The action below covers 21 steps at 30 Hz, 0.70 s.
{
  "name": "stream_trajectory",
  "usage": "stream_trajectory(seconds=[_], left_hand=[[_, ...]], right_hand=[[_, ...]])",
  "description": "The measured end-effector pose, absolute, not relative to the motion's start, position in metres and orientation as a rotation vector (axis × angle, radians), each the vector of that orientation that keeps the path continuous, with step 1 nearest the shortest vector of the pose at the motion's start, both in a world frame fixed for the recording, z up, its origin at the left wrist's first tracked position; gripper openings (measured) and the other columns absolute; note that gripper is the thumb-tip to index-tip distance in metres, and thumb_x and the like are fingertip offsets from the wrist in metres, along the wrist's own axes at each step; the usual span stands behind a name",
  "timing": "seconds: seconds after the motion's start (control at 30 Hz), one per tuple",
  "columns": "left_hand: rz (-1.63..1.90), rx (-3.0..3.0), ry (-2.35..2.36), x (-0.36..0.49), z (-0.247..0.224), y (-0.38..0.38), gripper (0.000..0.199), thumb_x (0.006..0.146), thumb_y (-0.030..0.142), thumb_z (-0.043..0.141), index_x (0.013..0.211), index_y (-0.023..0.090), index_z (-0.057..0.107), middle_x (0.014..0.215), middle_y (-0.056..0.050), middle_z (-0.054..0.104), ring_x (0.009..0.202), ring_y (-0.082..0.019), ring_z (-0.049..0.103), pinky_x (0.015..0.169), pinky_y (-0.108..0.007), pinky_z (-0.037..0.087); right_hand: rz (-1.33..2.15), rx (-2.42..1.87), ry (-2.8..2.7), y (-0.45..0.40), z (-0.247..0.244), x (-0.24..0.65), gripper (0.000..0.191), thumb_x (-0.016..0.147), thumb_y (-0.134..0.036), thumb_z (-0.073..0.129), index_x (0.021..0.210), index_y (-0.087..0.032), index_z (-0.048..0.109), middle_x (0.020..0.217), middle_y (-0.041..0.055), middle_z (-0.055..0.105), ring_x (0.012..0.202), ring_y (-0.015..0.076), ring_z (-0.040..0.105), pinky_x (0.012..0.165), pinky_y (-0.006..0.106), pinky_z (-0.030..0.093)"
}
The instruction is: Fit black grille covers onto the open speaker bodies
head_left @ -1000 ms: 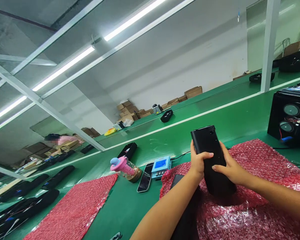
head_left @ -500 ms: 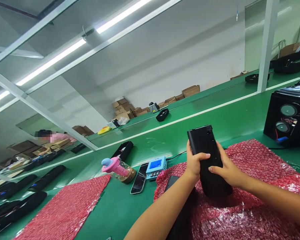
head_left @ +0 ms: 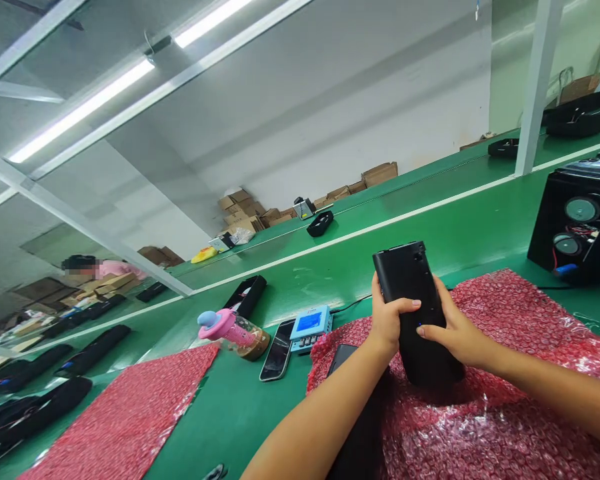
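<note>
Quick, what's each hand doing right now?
Left hand: closed, holding the left side of an oblong black device with rounded edges.
Right hand: closed, holding the device's right side.

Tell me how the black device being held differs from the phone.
The black device is tilted up in the left hand and right hand; the phone lies on the green table. The black device shows a small blue light; the phone's screen looks dark. Both are oblong.
</note>
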<state>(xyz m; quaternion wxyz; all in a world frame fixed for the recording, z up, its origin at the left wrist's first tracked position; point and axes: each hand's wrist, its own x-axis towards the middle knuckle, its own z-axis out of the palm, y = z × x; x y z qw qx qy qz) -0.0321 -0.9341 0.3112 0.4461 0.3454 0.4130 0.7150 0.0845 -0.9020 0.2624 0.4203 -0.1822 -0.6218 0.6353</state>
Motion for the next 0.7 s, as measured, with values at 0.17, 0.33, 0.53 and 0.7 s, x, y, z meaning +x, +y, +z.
stream_trajectory(seconds=[0.17, 0.33, 0.53, 0.7], left_hand=[[1.768, 0.86, 0.994, -0.0325, 0.3105, -0.934, 0.09, 0.045, 0.006, 0.068, 0.129, 0.022, 0.038, 0.09, -0.002, 0.067, 0.074, -0.019, 0.062, 0.068, -0.033, 0.053], [1.768, 0.859, 0.994, -0.0321, 0.3111, -0.9331, 0.091, 0.045, 0.005, 0.067, 0.129, 0.022, 0.038, 0.088, -0.001, 0.067, 0.072, -0.019, 0.061, 0.066, -0.033, 0.053], [1.769, 0.857, 1.02, -0.0319, 0.3117, -0.9336, 0.092, 0.045, 0.006, 0.067, 0.131, 0.023, 0.038, 0.089, -0.001, 0.067, 0.073, -0.019, 0.061, 0.068, -0.034, 0.053], [1.769, 0.814, 1.055, -0.03, 0.3136, -0.9356, 0.095, 0.045, 0.007, 0.067, 0.133, 0.023, 0.036, 0.091, -0.002, 0.067, 0.074, -0.02, 0.062, 0.07, -0.035, 0.053]], right_hand=[[1.568, -0.41, -1.566, -0.9023, 0.2647, 0.0852, 0.099, 0.072, -0.029, 0.063, 0.145, -0.022, -0.004, 0.148, 0.0125, 0.023, 0.138, 0.0248, 0.027, 0.113, 0.047, 0.03], [1.547, -0.408, -1.572, -0.9021, 0.2643, 0.0853, 0.097, 0.071, -0.028, 0.063, 0.144, -0.022, 0.0, 0.148, 0.0122, 0.023, 0.137, 0.0251, 0.027, 0.114, 0.048, 0.029], [1.592, -0.421, -1.558, -0.9021, 0.2652, 0.0848, 0.103, 0.07, -0.031, 0.065, 0.145, -0.021, -0.006, 0.15, 0.013, 0.02, 0.137, 0.0267, 0.027, 0.113, 0.05, 0.029], [1.637, -0.464, -1.547, -0.9026, 0.2658, 0.0856, 0.109, 0.069, -0.034, 0.066, 0.146, -0.022, -0.01, 0.153, 0.0117, 0.012, 0.137, 0.0282, 0.027, 0.111, 0.049, 0.033]])
